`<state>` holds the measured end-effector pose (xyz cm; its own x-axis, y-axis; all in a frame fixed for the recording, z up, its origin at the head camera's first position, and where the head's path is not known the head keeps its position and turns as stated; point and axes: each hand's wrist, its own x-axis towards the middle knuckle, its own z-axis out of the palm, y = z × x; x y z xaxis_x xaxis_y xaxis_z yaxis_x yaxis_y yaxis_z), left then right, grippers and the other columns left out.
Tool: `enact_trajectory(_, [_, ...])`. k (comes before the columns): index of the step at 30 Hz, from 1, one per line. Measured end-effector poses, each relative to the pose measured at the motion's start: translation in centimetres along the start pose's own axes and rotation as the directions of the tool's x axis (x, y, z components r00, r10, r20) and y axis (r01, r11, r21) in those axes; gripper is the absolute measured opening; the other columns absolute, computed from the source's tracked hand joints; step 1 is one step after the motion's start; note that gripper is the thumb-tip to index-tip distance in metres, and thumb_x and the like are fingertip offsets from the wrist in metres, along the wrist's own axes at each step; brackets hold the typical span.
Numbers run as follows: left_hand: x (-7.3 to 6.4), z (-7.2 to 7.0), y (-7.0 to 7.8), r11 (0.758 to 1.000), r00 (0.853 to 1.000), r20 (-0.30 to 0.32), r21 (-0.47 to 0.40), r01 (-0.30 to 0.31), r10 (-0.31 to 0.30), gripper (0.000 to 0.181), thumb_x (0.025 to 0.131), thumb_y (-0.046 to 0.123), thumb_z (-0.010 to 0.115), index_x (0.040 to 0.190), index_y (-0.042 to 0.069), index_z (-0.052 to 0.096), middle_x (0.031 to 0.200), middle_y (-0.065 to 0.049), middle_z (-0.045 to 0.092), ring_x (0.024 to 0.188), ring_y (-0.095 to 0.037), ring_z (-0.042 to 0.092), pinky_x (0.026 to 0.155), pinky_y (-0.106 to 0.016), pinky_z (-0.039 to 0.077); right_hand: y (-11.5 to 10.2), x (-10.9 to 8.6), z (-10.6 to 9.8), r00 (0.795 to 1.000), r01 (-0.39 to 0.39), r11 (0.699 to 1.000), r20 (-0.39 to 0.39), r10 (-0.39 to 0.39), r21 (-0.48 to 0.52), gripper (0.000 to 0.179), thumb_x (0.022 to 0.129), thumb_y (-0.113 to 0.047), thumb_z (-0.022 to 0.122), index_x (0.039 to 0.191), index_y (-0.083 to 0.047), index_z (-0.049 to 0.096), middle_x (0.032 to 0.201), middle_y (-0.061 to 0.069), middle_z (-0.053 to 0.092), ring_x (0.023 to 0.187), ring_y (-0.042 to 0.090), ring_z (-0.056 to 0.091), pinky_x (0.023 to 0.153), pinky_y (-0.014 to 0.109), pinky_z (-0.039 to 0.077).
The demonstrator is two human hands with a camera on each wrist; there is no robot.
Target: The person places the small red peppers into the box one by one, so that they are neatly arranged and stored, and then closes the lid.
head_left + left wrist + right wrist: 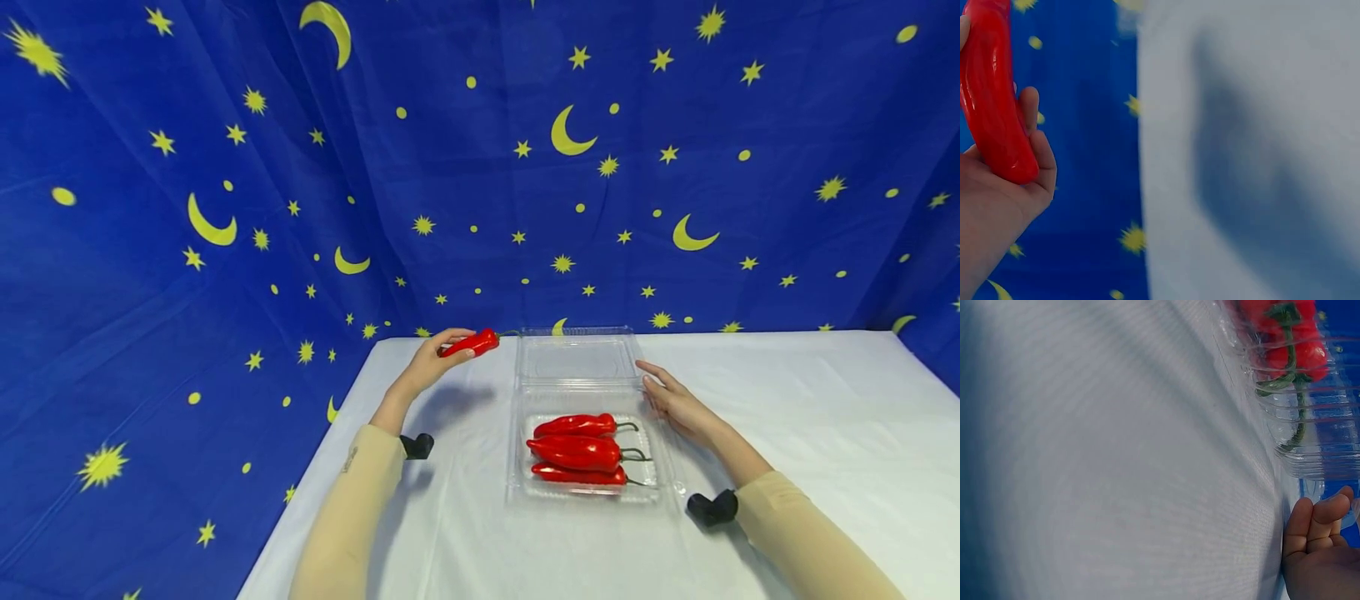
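Up beyond the back left of the table, in the head view, my left hand (429,367) holds a long red pepper (480,342) with its green stem pointing right. The left wrist view shows this pepper (992,94) lying between thumb and fingers, its tip against the palm. A clear plastic clamshell container (519,467) stands with its lid (576,358) laid back. Three more red peppers (577,452) lie side by side in its base, stems to the right. My right hand (677,410) is at the container's right side near the hinge, fingers loosely extended; its fingertips (1300,512) are beside the ribbed wall.
A white cloth (810,433) covers the table. Behind and to the left hangs a blue curtain (480,167) with yellow moons and stars. Black wrist mounts (712,507) sit below both forearms.
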<state>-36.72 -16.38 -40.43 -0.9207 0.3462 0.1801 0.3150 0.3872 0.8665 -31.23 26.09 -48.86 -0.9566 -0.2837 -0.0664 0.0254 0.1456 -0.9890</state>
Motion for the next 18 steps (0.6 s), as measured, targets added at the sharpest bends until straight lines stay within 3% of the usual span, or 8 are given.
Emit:
enact_trajectory(4, [0.2, 0.3, 3.3, 0.998, 0.998, 0.039, -0.035, -0.051, 0.053, 0.042, 0.092, 0.023, 0.064, 0.130, 0.009, 0.055, 0.122, -0.014, 0.055, 0.096, -0.026, 0.055, 0.086, -0.046, 0.047, -0.1, 0.0, -0.1, 1.000, 0.001, 1.000, 0.000, -0.001, 0.001, 0.063, 0.103, -0.037, 0.035, 0.151, -0.009, 0.008, 0.107, 0.012, 0.026, 0.087, 0.015, 0.036, 0.062, 0.023, 0.035])
enact_trajectory(9, [0.0, 1.1, 7.7, 0.992, 0.991, 0.061, 0.015, -0.124, 0.123, 0.040, 0.093, 0.017, 0.062, 0.129, 0.005, 0.054, 0.121, -0.016, 0.055, 0.095, -0.025, 0.056, 0.083, -0.039, 0.049, -0.1, 0.2, -0.1, 1.000, 0.003, 1.000, 0.001, -0.003, 0.008, 0.061, 0.103, -0.035, 0.035, 0.151, -0.008, 0.009, 0.096, 0.009, 0.027, 0.077, 0.012, 0.035, 0.061, 0.023, 0.034])
enact_trajectory(12, [0.7, 2.2, 8.0, 0.987, 0.986, 0.058, 0.029, -0.158, 0.156, 0.039, 0.092, 0.017, 0.064, 0.128, 0.008, 0.056, 0.120, -0.014, 0.055, 0.094, -0.026, 0.056, 0.079, -0.035, 0.049, -0.1, 0.2, -0.2, 1.000, -0.001, 1.000, -0.001, 0.001, 0.005, 0.063, 0.103, -0.037, 0.036, 0.151, -0.009, 0.009, 0.091, 0.008, 0.028, 0.075, 0.012, 0.035, 0.061, 0.023, 0.034])
enact_trajectory(15, [1.7, 3.5, 7.4, 0.983, 0.982, 0.062, 0.036, -0.181, 0.178, 0.039, 0.090, 0.021, 0.066, 0.127, 0.014, 0.058, 0.119, -0.009, 0.056, 0.093, -0.024, 0.055, 0.077, -0.033, 0.049, -0.1, 0.2, -0.2, 1.000, -0.003, 1.000, 0.005, 0.003, -0.001, 0.064, 0.102, -0.038, 0.036, 0.151, -0.008, 0.008, 0.093, 0.009, 0.029, 0.078, 0.013, 0.035, 0.062, 0.024, 0.034])
enact_trajectory(18, [1.8, 5.0, 7.5, 0.980, 0.978, 0.085, 0.043, -0.195, 0.191, 0.038, 0.090, 0.026, 0.066, 0.126, 0.020, 0.058, 0.116, -0.005, 0.056, 0.092, -0.022, 0.054, 0.075, -0.032, 0.049, 0.1, 0.2, -0.2, 1.000, -0.004, 1.000, 0.005, 0.004, -0.003, 0.063, 0.103, -0.037, 0.036, 0.151, -0.008, 0.008, 0.095, 0.010, 0.030, 0.079, 0.013, 0.036, 0.062, 0.024, 0.035])
